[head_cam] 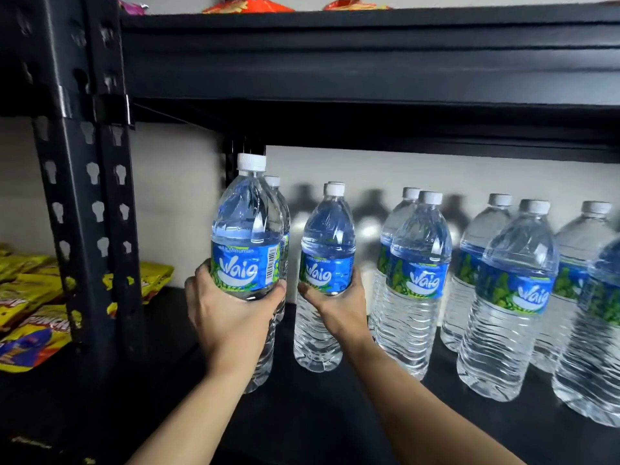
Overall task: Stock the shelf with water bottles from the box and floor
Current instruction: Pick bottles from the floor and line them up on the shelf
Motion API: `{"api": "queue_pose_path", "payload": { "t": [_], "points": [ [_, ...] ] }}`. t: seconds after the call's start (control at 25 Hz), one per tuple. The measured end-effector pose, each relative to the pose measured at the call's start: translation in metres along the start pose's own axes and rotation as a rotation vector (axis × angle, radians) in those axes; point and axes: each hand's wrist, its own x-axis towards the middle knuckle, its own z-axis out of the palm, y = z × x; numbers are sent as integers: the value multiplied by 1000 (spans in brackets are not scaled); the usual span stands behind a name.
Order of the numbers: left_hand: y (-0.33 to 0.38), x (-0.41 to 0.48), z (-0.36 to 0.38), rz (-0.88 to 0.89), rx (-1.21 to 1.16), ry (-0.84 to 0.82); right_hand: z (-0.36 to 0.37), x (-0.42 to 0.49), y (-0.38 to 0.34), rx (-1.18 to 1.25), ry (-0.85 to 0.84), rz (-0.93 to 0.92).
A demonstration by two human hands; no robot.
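My left hand (231, 313) grips a clear water bottle (246, 236) with a blue label and white cap at the left end of the black shelf (335, 414). My right hand (335, 307) grips a second bottle (327, 243) just to the right of it, standing upright on the shelf. Another bottle (276, 196) stands behind the left one, mostly hidden. Several more bottles (416, 280) stand in two rows along the shelf to the right.
A black perforated upright post (87, 213) stands left of the bottles. Yellow snack packets (30, 297) lie on the neighbouring shelf at the left. The upper shelf board (369, 62) hangs low over the bottle caps, with snack bags (248, 5) on top.
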Motion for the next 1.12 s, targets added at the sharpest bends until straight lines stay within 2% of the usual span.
{"api": "queue_pose_path", "payload": {
  "t": [0.32, 0.6, 0.8, 1.12],
  "points": [
    [3, -1, -7, -6, 4, 5, 1, 11, 25, -273, 81, 40],
    [6, 1, -11, 4, 5, 7, 2, 12, 23, -291, 44, 24],
    [6, -1, -8, 31, -2, -7, -4, 9, 8, -166, -83, 47],
    [6, -5, 3, 52, 17, -30, -5, 15, 22, -206, -65, 113]
  ]
}}
